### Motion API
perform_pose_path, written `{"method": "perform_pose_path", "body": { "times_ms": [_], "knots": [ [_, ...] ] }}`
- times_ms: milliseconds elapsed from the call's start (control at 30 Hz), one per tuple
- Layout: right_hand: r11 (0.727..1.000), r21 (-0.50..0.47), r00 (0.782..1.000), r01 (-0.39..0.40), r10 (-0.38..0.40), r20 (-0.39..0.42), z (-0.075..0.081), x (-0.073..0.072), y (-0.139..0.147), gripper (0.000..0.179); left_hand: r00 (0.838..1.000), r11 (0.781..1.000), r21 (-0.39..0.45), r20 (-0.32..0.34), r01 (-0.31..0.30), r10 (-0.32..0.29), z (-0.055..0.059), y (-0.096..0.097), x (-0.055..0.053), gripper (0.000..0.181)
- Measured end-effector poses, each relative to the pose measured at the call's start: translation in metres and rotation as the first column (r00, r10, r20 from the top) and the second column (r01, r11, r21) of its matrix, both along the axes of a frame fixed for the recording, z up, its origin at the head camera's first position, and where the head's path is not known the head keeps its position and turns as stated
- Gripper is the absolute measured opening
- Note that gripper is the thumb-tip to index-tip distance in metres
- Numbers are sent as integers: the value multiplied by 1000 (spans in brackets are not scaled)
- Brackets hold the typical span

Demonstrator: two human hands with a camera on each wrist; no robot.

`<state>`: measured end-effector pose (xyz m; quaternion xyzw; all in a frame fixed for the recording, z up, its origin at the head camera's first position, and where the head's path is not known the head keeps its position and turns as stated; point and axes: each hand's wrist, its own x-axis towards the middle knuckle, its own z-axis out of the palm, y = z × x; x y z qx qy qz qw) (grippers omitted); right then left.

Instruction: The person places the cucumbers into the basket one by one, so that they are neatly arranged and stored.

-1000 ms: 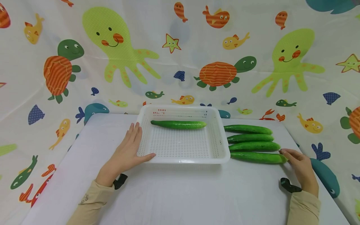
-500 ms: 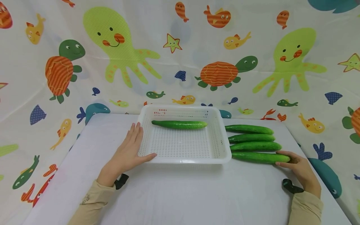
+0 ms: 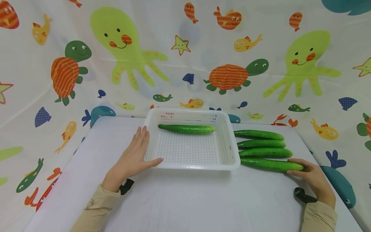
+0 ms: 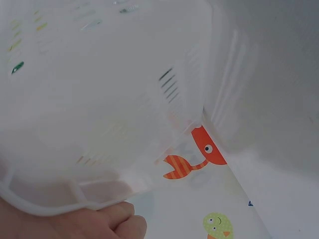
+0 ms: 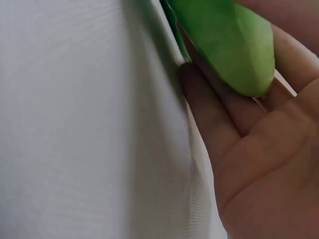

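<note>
A white perforated plastic basket point(image 3: 185, 167) stands in the middle of the table, with one cucumber point(image 3: 186, 129) lying across its back part. My left hand point(image 3: 130, 161) rests at the basket's left front corner, fingers straight along the side and thumb on the front rim. At the right, my right hand point(image 3: 316, 180) grips the pale end of the front cucumber point(image 3: 268, 164), thumb on the near side and fingers on the far side. In the right wrist view this cucumber's rounded tip point(image 5: 254, 59) sits between thumb and fingers, near the palm.
Three more cucumbers lie side by side behind the gripped one: a near one point(image 3: 268, 152), a middle one point(image 3: 262, 143) and a far one point(image 3: 259, 134). Their left ends reach the basket's right side. A patterned curtain point(image 3: 191, 64) hangs behind the white table point(image 3: 197, 199).
My right hand has gone from touching the front cucumber's end with its fingertips to gripping it between thumb and fingers. The left hand stays at the basket. The head view has shifted slightly.
</note>
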<state>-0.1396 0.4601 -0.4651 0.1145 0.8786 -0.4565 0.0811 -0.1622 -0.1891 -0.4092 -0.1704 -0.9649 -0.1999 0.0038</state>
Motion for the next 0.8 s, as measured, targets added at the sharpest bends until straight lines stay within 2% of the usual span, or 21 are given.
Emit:
{"method": "perform_pose_path", "body": {
  "times_ms": [100, 300, 600, 700, 767, 800],
  "knots": [
    [1000, 6, 1000, 10, -10, -11, 0, 1, 2, 61, 1000, 1000, -9, 11, -1, 1, 0, 0, 0, 123],
    [999, -44, 994, 24, -29, -107, 0, 4, 3, 50, 1000, 1000, -10, 1, 3, -3, 0, 1, 0, 123],
    [992, -94, 991, 88, -96, -88, 6, 8, 4, 46, 1000, 1000, -5, -1, 1, -1, -1, 0, 0, 122],
    [966, -236, 986, 108, -135, -101, 9, 10, 6, 42, 1000, 1000, 0, -3, 4, -4, 0, 0, 0, 122],
    [921, -376, 978, 98, -159, -133, 11, 11, 7, 41, 1000, 1000, 3, -2, 5, -5, -1, 0, 0, 122],
    [886, -458, 973, 76, -165, -160, 12, 11, 7, 41, 1000, 1000, 3, -4, 6, -6, -1, 0, 0, 122]
  ]
}}
